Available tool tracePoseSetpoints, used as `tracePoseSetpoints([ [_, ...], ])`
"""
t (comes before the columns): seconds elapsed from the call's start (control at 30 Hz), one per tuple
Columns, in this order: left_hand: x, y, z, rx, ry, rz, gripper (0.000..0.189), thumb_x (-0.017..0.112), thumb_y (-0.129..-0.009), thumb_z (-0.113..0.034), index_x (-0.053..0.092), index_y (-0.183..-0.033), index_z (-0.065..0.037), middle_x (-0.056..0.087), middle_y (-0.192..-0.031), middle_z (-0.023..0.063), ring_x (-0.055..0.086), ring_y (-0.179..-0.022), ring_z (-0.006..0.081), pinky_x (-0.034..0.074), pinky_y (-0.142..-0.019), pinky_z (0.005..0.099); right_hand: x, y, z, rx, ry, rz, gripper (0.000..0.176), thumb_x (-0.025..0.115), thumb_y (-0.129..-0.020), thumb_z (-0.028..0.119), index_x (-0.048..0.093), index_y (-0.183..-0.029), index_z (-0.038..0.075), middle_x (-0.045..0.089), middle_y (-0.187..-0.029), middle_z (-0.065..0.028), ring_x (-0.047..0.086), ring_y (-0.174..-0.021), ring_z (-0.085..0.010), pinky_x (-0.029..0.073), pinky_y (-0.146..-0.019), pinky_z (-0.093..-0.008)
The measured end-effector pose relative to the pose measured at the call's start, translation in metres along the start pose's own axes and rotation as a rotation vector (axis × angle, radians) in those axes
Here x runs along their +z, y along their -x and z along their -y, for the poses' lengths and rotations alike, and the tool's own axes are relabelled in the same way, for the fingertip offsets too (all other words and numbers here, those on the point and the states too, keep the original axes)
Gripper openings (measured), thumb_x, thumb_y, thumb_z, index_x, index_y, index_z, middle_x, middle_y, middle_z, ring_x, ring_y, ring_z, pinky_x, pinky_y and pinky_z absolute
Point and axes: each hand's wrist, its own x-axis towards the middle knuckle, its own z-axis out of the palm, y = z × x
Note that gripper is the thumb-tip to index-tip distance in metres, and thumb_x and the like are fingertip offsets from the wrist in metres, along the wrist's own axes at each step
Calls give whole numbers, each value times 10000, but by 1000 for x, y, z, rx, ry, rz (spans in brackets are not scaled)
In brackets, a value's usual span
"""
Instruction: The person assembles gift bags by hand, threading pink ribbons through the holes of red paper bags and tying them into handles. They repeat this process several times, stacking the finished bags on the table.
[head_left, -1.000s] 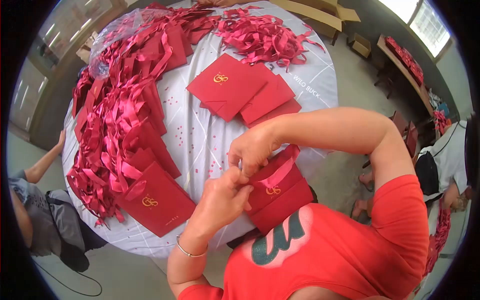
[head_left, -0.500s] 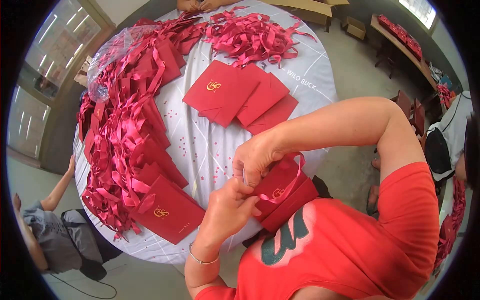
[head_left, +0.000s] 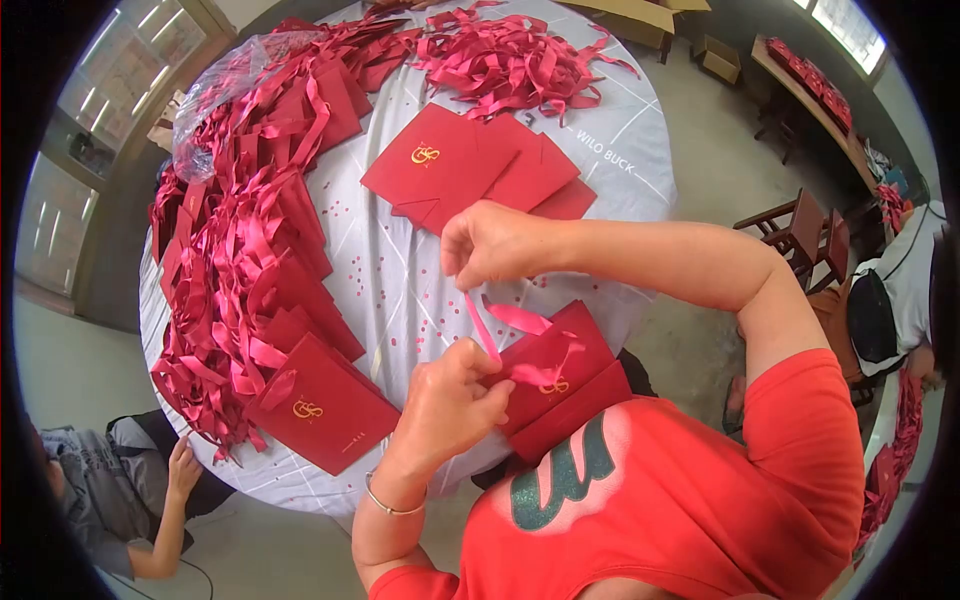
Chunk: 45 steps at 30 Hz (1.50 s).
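A red paper gift bag [head_left: 570,350] with a gold emblem lies at the table's edge against my shirt. A pink ribbon [head_left: 483,325] runs taut from the bag's side up to my right hand [head_left: 495,245], whose thumb and fingers pinch its end. My left hand [head_left: 450,400], with a bracelet at the wrist, is closed on the ribbon's lower part beside the bag's edge. Another stretch of ribbon curls loosely over the bag's front. Beyond my right hand, several flat red bags [head_left: 440,160] overlap on the tablecloth.
Finished-looking red bags with ribbon handles [head_left: 240,270] line the table's left side. Loose ribbons [head_left: 510,60] form a heap at the far side. Small pink dots are scattered on the white cloth [head_left: 400,270]. A person [head_left: 120,500] sits at left; another [head_left: 905,280] is at right.
My right hand has moved up and away from my left, drawing the ribbon out between them. The handle ribbon has shifted on the bag. The person at left has lowered an arm.
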Motion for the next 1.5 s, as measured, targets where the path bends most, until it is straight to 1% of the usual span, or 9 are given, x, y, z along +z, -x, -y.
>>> tracePoseSetpoints([
  [0.2, 0, -3, 2, -46, 29, 34, 202, 694, -822, 49, 495, -849, 23, 616, -709, 59, 667, -587, 122, 503, -483, 238, -2, 7, 5, -57, 282, -7, 160, 706, -707, 49, 690, -852, -16, 698, -792, -104, 657, -694, -175, 528, -620, -315],
  [0.4, 0, -3, 4, -39, 37, 38, 195, 687, -831, 42, 494, -849, 18, 619, -678, 59, 667, -583, 126, 501, -484, 242, 3, 10, 20, 301, 252, 159, 170, 696, -717, 90, 708, -853, -12, 690, -707, -120, 675, -694, -184, 526, -585, -332],
  [0.67, -2, -2, -3, -62, -2, 60, 190, 686, -831, 28, 497, -850, 19, 617, -656, 60, 662, -571, 125, 492, -483, 252, 21, 13, 15, -36, 828, -43, 200, 748, -639, 116, 700, -796, 3, 686, -762, -186, 676, -773, -367, 534, -704, -423],
  [0.9, -2, -1, -3, -57, -2, 52, 170, 676, -836, -7, 515, -878, 25, 644, -673, 109, 677, -584, 159, 497, -504, 283, 20, 10, 12, 23, 700, -21, 199, 705, -646, 87, 698, -819, -11, 687, -772, -185, 686, -773, -320, 534, -683, -403],
  [1.1, -4, -2, -10, -108, -4, 66, 209, 667, -837, -38, 569, -1000, 49, 700, -789, 168, 703, -624, 196, 524, -566, 313, 0, 6, 2, 146, 37, 85, 192, 683, -751, 99, 692, -877, -45, 665, -699, -71, 619, -631, -145, 492, -582, -286],
  [1.17, -4, -2, -6, -110, -31, 95, 236, 666, -838, -40, 582, -1037, 56, 709, -827, 177, 706, -633, 198, 528, -577, 314, -1, 3, -4, 150, 46, 86, 187, 688, -771, 115, 692, -872, -43, 656, -684, -72, 607, -604, -142, 484, -556, -288],
  [1.23, -2, -1, -1, -15, 13, 104, 213, 667, -841, 23, 596, -1036, 76, 677, -781, 91, 670, -606, 119, 494, -521, 240, 1, 6, -2, 156, 55, 84, 187, 693, -791, 131, 692, -866, -40, 648, -669, -72, 596, -578, -138, 476, -530, -289],
  [1.3, -2, -2, -4, -41, 3, 112, 218, 670, -840, 20, 604, -1041, 72, 678, -777, 87, 670, -606, 116, 494, -526, 238, 5, 14, 10, 103, 280, 62, 186, 698, -810, 146, 694, -854, -34, 645, -657, -86, 596, -554, -150, 465, -481, -307],
  [1.5, -1, -3, -3, -54, -37, 103, 217, 673, -843, 11, 615, -1047, 57, 681, -758, 69, 671, -605, 108, 495, -539, 236, 0, 23, 14, 73, 353, 46, 189, 697, -803, 149, 694, -825, -39, 656, -652, -106, 615, -537, -174, 480, -475, -323],
])
